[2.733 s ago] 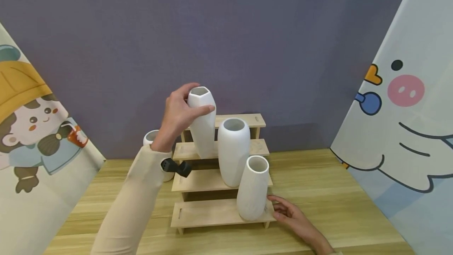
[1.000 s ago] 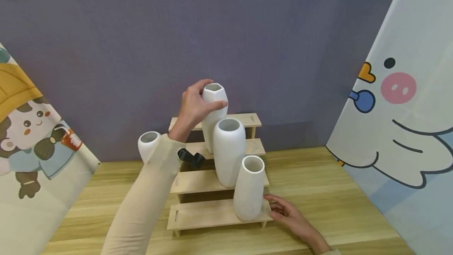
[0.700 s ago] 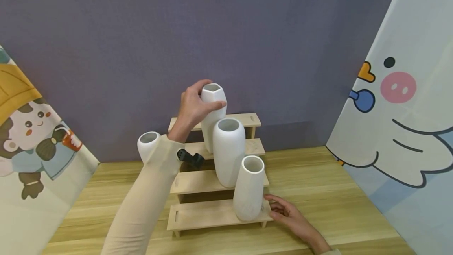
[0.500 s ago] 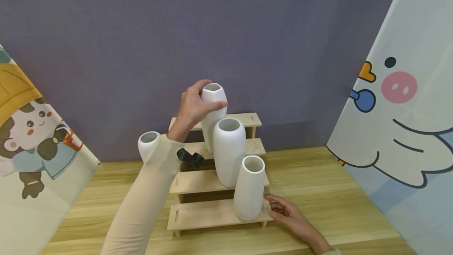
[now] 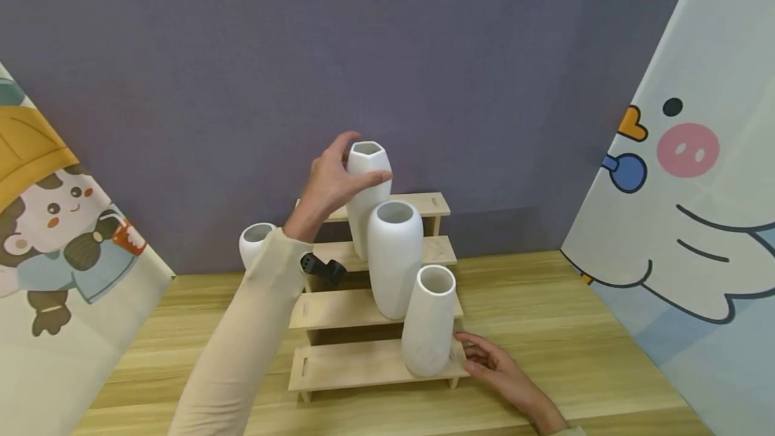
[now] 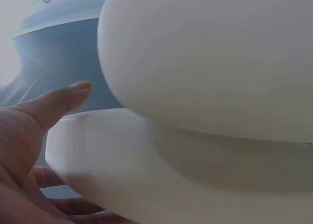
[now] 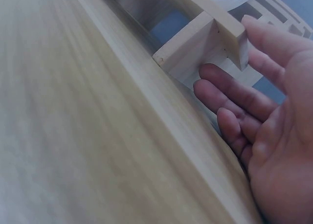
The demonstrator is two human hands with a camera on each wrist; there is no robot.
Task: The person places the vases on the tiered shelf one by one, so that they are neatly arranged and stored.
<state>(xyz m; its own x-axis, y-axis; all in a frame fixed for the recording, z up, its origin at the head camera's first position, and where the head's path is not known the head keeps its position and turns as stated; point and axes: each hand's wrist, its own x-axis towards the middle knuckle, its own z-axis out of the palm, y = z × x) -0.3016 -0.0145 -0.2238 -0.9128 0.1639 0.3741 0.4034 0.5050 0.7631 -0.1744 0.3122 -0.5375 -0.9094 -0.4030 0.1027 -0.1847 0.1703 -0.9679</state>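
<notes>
A tall white vase with an angular mouth (image 5: 367, 184) stands upright on the second step from the top of a stepped wooden rack (image 5: 345, 367). My left hand (image 5: 329, 180) is around its upper part, index finger raised off the rim. In the left wrist view the thumb (image 6: 68, 98) is spread away from this vase, and the other fingers reach behind it. My right hand (image 5: 499, 379) rests on the table at the lowest step's right end, fingers loosely bent. In the right wrist view its thumb tip is right at the board's end (image 7: 234, 40).
A rounded white vase (image 5: 395, 261) stands one step lower, overlapping the angular one. On the lowest step is a textured white vase (image 5: 428, 321). Another white vase (image 5: 254, 242) stands left of the rack, partly behind the left forearm. A grey backdrop (image 5: 484, 86) rises behind.
The left hand has brought the angular vase rightward, from tilted to upright on the step. Since half a second ago its fingers have loosened and lifted from the rim. The right hand has stayed put.
</notes>
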